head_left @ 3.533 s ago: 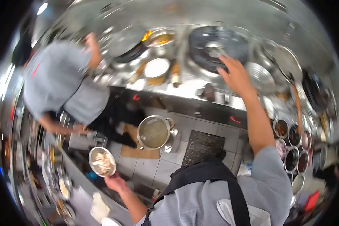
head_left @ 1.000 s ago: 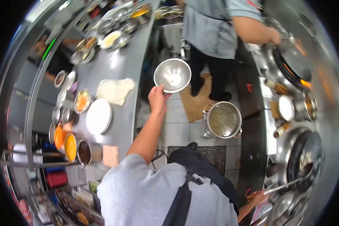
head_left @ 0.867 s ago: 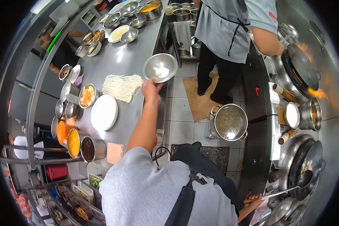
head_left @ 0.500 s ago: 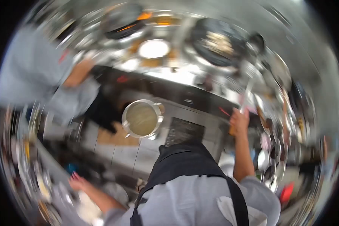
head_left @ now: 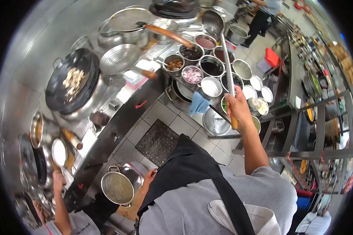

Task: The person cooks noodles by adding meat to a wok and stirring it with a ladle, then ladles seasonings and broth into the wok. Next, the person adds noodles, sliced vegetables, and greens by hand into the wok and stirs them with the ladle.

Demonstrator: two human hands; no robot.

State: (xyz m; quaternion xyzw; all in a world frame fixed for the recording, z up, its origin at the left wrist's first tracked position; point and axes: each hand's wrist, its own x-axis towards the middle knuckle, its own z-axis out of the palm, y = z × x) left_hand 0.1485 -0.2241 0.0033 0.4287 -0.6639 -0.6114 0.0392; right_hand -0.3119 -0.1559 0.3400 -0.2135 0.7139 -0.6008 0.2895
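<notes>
My right hand point(head_left: 239, 107) is closed around the wooden-ended handle of a long metal ladle point(head_left: 227, 64). The ladle's dark bowl points away from me, at the far end of a group of sauce and ingredient pots. Under and beside the handle are a pot of dark sauce point(head_left: 211, 65), a pot of chopped pink-purple pieces point(head_left: 192, 74) and a pot of white contents point(head_left: 211, 86). Low at my waist, my left hand point(head_left: 148, 179) is beside the apron point(head_left: 184, 168), close to a large pot of cloudy liquid point(head_left: 117, 188); its fingers are partly hidden.
At left, a black wok point(head_left: 53, 92) holds pale sliced food. A perforated strainer point(head_left: 119, 58) and a wooden-handled utensil point(head_left: 168, 34) lie across the stove. A co-worker's hand point(head_left: 59, 181) works at lower left. Metal shelving point(head_left: 321, 154) stands at right, and a floor mat point(head_left: 157, 143) lies ahead.
My view has swung right, toward the sauce pots, and is sharper. My left hand has come in from outstretched to my waist. The ladle stays in my right hand.
</notes>
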